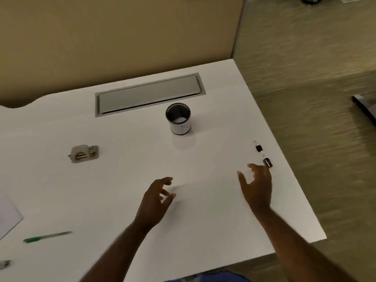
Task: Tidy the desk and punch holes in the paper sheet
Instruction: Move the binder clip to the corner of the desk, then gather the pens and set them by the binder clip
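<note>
My right hand (257,187) hovers open over the white desk (126,169), fingertips just short of a small black binder clip (267,162) near the right edge. A second black binder clip (258,148) lies a little farther back. My left hand (155,197) floats open over the middle of the desk and holds nothing. A black mesh pen cup (178,119) stands upright behind the hands. A grey hole punch (83,154) sits at the left. A green pen (47,237) lies at the front left. The corner of a paper sheet (8,215) shows at the left edge.
A grey cable hatch (149,95) is set flush into the desk behind the cup. A tan partition (122,37) rises behind the desk. Carpet (315,78) lies past the desk's right edge. A small grey object (4,264) sits at the bottom left, partly cut off.
</note>
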{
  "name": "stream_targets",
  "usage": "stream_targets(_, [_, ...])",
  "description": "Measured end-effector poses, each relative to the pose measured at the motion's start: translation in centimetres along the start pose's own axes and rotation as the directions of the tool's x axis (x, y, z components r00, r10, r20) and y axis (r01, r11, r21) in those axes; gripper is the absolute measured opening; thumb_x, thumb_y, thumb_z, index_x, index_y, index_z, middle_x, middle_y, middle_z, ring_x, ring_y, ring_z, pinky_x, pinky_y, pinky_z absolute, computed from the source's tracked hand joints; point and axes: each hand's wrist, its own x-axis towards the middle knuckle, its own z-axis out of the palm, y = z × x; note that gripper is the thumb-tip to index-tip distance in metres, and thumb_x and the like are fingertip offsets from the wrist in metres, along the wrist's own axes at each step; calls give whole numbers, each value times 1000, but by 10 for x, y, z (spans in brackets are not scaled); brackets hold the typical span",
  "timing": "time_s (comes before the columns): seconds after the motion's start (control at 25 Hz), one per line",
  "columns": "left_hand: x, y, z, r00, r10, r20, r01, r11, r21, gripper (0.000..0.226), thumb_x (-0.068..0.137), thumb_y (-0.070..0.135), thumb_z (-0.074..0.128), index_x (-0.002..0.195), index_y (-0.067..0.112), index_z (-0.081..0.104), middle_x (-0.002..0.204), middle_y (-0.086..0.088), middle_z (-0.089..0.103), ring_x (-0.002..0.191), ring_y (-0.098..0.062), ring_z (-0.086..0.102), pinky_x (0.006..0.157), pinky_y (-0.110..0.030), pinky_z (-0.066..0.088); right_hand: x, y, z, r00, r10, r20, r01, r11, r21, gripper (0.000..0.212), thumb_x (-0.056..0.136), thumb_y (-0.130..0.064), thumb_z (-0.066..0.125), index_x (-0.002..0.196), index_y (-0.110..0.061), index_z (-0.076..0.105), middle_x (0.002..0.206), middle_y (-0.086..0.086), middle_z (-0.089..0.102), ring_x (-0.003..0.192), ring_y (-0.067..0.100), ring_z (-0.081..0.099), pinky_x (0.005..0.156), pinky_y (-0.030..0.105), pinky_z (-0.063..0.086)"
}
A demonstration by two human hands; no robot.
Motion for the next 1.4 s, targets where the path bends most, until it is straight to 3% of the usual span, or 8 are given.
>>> stream_targets(0.08, [-26, -19, -32, 993, -71, -94, 70, 997, -16, 39, 84, 13, 70, 115, 31, 57, 111, 16, 61, 81, -7, 62, 66, -12, 46, -35, -32, 23, 951, -188, 246, 180, 982, 56, 20, 80, -27, 71, 97, -22, 63, 92, -6, 57, 75, 11, 57, 67, 27, 52])
stream_targets(0.24, [-89, -73, -102, 929, -257, -268, 249, 966, -62, 17, 85, 11, 68, 97, 23, 67, 100, 8, 69, 75, -3, 61, 63, -9, 44, -104, -116, 82, 700, -428, 571, 396, 899, 187, 8, 82, -26, 69, 87, -28, 62, 77, -17, 53, 65, 2, 53, 61, 14, 43])
stream_targets(0.4, [-153, -137, -170, 836, -389, -387, 377, 919, -111, 10, 85, 15, 69, 88, 24, 69, 88, 6, 71, 75, 0, 61, 63, -8, 44, -161, -203, 138, 535, -513, 671, 473, 840, 265, 7, 86, -29, 63, 92, -26, 64, 83, -13, 61, 71, 5, 54, 66, 19, 40])
stream_targets(0.52, [-191, -179, -223, 806, -384, -450, 404, 913, -56, 13, 86, 17, 69, 98, 21, 68, 92, 5, 70, 76, -2, 61, 63, -10, 45, -203, -269, 179, 452, -552, 701, 528, 799, 289, 14, 88, -29, 60, 98, -20, 65, 91, -5, 66, 82, 14, 59, 73, 27, 46])
stream_targets(0.68, [-212, -223, -282, 817, -280, -504, 420, 887, 189, 29, 84, 14, 70, 113, 15, 65, 106, -3, 68, 89, -15, 61, 76, -27, 50, -256, -340, 228, 402, -555, 728, 582, 769, 265, 20, 88, -30, 59, 104, -18, 64, 98, 0, 66, 91, 23, 58, 80, 35, 46])
stream_targets(0.84, [-213, -255, -321, 831, -280, -480, 518, 705, 485, 48, 80, 8, 70, 126, 16, 60, 128, -12, 59, 115, -35, 53, 88, -50, 45, -293, -377, 261, 327, -519, 790, 730, 670, 138, 32, 87, -37, 57, 114, -20, 55, 112, 1, 56, 104, 26, 50, 85, 40, 42])
stream_targets(1.16, [-205, -291, -341, 929, -248, -275, 370, 640, 674, 43, 77, 10, 68, 119, 17, 61, 123, -5, 60, 118, -29, 50, 98, -50, 32, -313, -386, 279, 332, -511, 793, 822, 569, 22, 19, 93, -26, 50, 103, -9, 53, 110, 10, 52, 100, 31, 50, 74, 39, 34])
stream_targets(1.4, [-191, -281, -343, 959, -133, -249, 276, 632, 724, 22, 87, 10, 64, 108, 12, 63, 106, -8, 66, 95, -29, 61, 95, -53, 34, -291, -364, 257, 517, -432, 739, 680, 732, -47, 13, 91, -8, 46, 102, -11, 52, 108, 7, 52, 98, 27, 49, 77, 38, 42])
